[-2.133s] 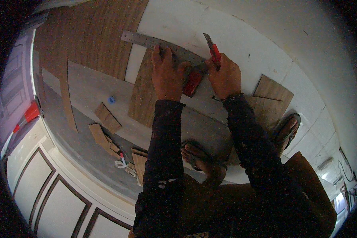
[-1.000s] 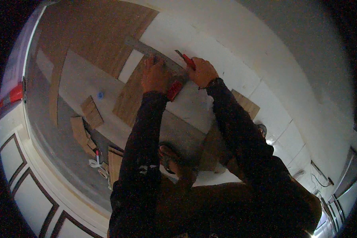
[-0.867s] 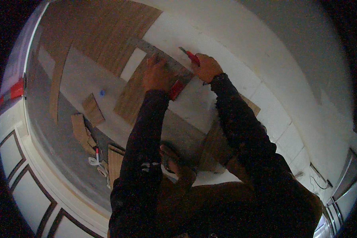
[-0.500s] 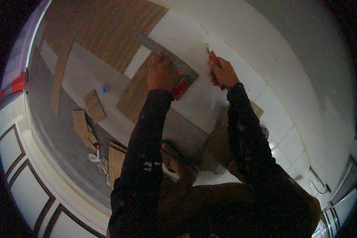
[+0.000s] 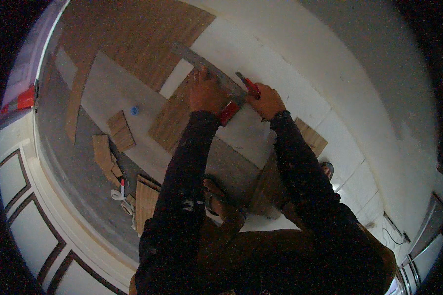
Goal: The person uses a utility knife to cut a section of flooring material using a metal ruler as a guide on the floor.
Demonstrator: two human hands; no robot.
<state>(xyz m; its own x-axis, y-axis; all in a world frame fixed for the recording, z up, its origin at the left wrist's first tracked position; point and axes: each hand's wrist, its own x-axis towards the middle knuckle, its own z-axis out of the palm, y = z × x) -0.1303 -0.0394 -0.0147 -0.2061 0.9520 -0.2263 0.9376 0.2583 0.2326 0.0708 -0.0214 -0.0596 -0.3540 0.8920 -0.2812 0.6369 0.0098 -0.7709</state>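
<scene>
My left hand presses down on a try square with a red handle and a long grey blade, its fingers bent over it. Under the square lies a brown wood-look plank, partly hidden by my left hand and sleeve. In my right hand is a red utility knife, gripped in a closed fist. Its dark tip points up and left, close to the right-hand edge of the square's blade.
Laid wood-look flooring covers the far left. Plank offcuts and a blue tape roll lie to the left, near a white coiled strip. Another plank piece is beyond my right forearm. A pale wall curves along the right.
My right hand has come left with the knife, bringing it nearer to the square and my left hand. The left hand stays on the square. The whole view has shifted slightly.
</scene>
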